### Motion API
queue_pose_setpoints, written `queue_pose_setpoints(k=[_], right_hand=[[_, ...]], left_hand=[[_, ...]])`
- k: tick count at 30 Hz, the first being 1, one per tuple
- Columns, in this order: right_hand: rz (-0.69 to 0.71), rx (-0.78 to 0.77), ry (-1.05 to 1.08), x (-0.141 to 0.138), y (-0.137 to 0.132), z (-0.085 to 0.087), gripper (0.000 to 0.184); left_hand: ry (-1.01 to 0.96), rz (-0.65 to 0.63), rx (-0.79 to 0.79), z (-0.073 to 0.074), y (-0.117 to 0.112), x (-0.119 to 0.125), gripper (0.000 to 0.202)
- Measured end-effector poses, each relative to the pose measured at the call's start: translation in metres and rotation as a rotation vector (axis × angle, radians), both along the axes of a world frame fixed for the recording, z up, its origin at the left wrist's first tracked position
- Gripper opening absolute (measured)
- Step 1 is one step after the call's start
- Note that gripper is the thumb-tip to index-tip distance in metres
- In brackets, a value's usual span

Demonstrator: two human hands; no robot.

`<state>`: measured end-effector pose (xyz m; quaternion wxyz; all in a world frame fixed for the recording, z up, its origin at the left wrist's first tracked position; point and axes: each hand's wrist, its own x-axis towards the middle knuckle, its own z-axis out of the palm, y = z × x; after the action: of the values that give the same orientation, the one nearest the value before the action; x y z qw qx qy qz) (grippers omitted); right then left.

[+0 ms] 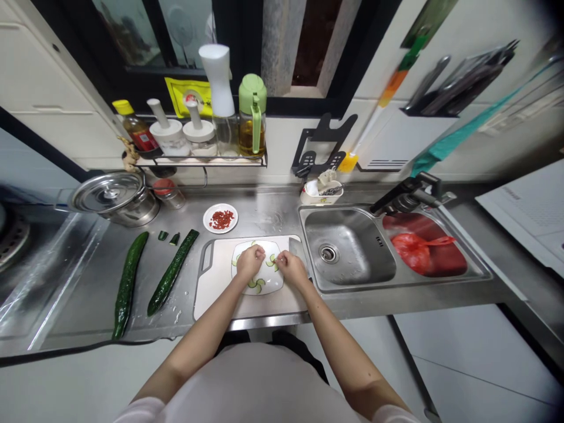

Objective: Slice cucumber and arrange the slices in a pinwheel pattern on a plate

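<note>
A white plate (268, 281) with several green cucumber slices (255, 285) lies on a white cutting board (215, 282) at the counter's front. My left hand (249, 261) rests over the plate's left part, fingers curled in a pinch. My right hand (291, 265) is at the plate's right edge, fingers pinched together beside a slice (272, 261). What either pinch holds is too small to name. Two long whole cucumbers (127, 282) (171, 271) lie on the steel counter to the left of the board, with two cut end pieces (168, 237) near them.
A small dish of red chili bits (220, 218) sits behind the board. A lidded steel pot (112, 197) stands at far left. The sink (348, 249) is right of the board, a red bag (414, 249) in its second basin. A rack of bottles (207, 126) hangs on the wall.
</note>
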<state>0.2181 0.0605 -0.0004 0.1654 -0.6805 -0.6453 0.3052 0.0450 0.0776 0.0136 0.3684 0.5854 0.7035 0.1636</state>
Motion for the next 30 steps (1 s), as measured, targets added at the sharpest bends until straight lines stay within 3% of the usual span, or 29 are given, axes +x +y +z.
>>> queue_pose_setpoints(k=[8, 15, 23, 30], right_hand=[[-0.109, 0.126, 0.146, 0.002, -0.006, 0.014, 0.022], [-0.064, 0.174, 0.264, -0.006, -0.034, 0.02, 0.026], [-0.042, 0.172, 0.303, -0.016, -0.044, 0.023, 0.034], [-0.039, 0.194, 0.309, -0.016, -0.045, 0.026, 0.035]], left_hand=[[-0.253, 0.249, 0.162, -0.011, -0.029, -0.058, 0.021], [-0.381, 0.443, 0.252, -0.019, -0.043, -0.104, 0.024], [-0.397, 0.491, 0.275, -0.018, -0.034, -0.113, 0.022], [-0.355, 0.502, 0.314, -0.018, -0.008, -0.109, 0.025]])
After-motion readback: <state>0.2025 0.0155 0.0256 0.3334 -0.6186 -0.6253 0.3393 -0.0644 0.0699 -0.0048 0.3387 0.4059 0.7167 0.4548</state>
